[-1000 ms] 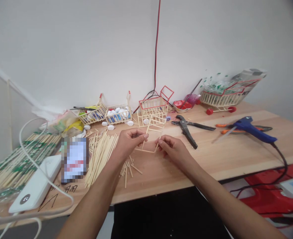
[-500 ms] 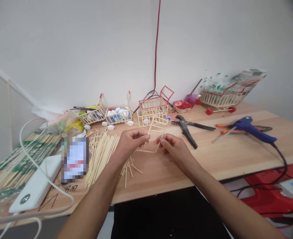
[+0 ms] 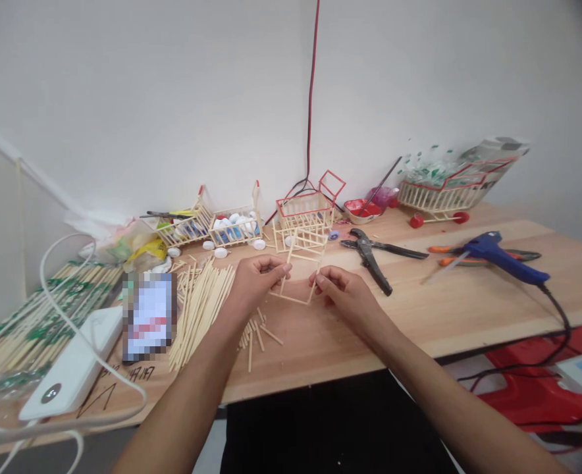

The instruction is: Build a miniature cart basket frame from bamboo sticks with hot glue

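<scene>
Between my hands, above the table, is a small frame of thin wooden sticks [image 3: 304, 258] with several crossbars. My left hand [image 3: 257, 280] pinches its left side between thumb and fingers. The right side is gripped by the fingertips of my right hand [image 3: 343, 288]. Behind the frame stands a miniature stick cart [image 3: 303, 207] with a red-painted rim and handle, partly covered by the frame in this view. Long loose sticks [image 3: 205, 309] lie beside my left forearm, and short cut pieces [image 3: 259, 336] are scattered near that wrist.
Right of my hands lie black-handled cutters [image 3: 367, 257] and a blue glue gun [image 3: 503, 257] over orange-handled pliers [image 3: 444, 250]. Along the wall are filled carts [image 3: 236, 229] and a red paint dish [image 3: 363, 210]. A phone [image 3: 147, 319] and white power bank [image 3: 74, 368] lie left.
The stick frame has shifted slightly left, its upper end most of all. My left hand has moved a little left with it, and my right hand barely moved.
</scene>
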`<state>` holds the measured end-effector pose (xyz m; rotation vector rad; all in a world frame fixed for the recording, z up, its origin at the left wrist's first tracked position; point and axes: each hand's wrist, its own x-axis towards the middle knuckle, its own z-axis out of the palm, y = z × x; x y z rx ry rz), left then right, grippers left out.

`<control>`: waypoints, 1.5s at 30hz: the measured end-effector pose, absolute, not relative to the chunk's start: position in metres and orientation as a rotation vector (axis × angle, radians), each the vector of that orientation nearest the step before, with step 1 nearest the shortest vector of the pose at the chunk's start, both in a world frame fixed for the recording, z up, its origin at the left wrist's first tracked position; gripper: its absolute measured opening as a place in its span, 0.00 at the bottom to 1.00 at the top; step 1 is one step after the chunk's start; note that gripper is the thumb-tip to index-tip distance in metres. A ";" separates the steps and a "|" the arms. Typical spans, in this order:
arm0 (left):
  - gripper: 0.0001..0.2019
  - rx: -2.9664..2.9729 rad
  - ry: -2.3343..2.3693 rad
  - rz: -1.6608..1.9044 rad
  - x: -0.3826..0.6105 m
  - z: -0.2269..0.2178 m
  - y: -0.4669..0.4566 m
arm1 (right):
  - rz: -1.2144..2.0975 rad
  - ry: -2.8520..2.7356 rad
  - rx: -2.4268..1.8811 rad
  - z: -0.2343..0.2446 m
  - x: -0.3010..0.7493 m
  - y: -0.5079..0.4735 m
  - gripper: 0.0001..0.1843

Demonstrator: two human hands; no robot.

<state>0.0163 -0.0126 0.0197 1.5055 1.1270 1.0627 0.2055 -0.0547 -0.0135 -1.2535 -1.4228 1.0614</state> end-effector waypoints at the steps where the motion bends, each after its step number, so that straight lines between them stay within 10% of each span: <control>1: 0.14 1.506 1.127 1.050 0.016 0.019 -0.013 | 1.052 -1.425 -1.252 -0.013 0.206 -0.055 0.14; 45: 0.11 1.494 1.148 1.244 0.009 0.011 -0.003 | 0.962 -1.535 -1.278 -0.014 0.204 -0.056 0.11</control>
